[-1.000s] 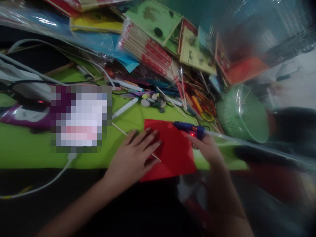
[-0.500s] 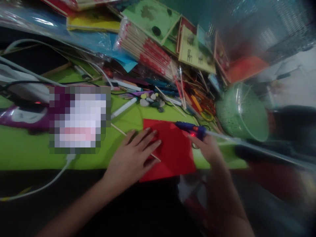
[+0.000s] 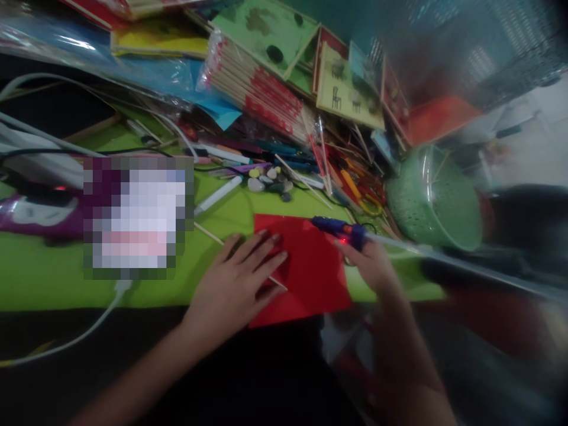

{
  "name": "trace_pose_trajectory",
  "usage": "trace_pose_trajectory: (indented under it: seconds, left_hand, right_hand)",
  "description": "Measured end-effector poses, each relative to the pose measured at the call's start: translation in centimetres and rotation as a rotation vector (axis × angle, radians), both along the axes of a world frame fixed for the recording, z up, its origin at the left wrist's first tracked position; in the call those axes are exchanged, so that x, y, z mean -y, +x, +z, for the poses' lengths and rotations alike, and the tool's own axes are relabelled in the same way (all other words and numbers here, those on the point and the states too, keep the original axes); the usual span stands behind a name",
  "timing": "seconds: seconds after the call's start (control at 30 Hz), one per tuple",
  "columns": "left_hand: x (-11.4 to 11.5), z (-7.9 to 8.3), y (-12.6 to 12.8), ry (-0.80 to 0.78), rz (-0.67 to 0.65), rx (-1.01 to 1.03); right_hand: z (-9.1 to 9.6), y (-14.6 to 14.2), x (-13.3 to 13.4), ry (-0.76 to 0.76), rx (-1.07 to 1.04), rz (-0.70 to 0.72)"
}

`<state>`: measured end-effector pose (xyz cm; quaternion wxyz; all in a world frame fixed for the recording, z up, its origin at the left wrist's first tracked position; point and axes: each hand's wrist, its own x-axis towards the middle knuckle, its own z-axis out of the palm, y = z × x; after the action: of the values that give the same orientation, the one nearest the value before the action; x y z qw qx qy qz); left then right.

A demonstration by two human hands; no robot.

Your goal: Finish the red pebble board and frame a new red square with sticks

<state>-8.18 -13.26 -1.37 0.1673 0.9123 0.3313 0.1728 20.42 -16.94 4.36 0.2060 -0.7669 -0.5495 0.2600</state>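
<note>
A red sheet of paper (image 3: 310,266) lies on the green table cover (image 3: 44,272), overhanging its near edge. My left hand (image 3: 235,284) rests flat on the sheet's left side, fingers spread, over a thin wooden stick (image 3: 213,236). My right hand (image 3: 373,266) is closed around a blue glue gun (image 3: 339,229) with a small red light. The gun's nozzle points left over the sheet's far edge, and a clear glue stick (image 3: 394,241) juts out behind it.
Small pebbles (image 3: 268,180), pens and markers (image 3: 222,192) lie beyond the sheet. A packet of sticks (image 3: 257,94) and painted card panels (image 3: 346,89) crowd the back. A green perforated bowl (image 3: 432,201) stands at right. Cables (image 3: 89,328) and a purple device (image 3: 39,213) lie at left.
Almost nothing has changed. The view has drifted slightly, and both hands keep their places on the red sheet and the glue gun.
</note>
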Motion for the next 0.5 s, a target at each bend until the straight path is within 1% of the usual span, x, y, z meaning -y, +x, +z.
trace_pose_trajectory:
  seconds: [0.1,0.2,0.33,0.5]
  left_hand:
    - [0.0,-0.2,0.01,0.001,0.006,-0.008]
    - [-0.01,-0.24,0.02,-0.001,0.005,-0.015]
    - [-0.02,0.09,0.02,-0.012,0.007,0.002]
    - [0.0,0.32,0.04,-0.02,0.012,0.001]
  right_hand:
    - [0.1,1.01,0.52,-0.005,0.004,-0.06]
    - [0.26,1.15,0.75,-0.025,-0.062,-0.094]
    - [0.2,0.59,0.57,-0.016,-0.169,-0.097]
    - [-0.11,0.7,0.39,0.011,-0.169,-0.08]
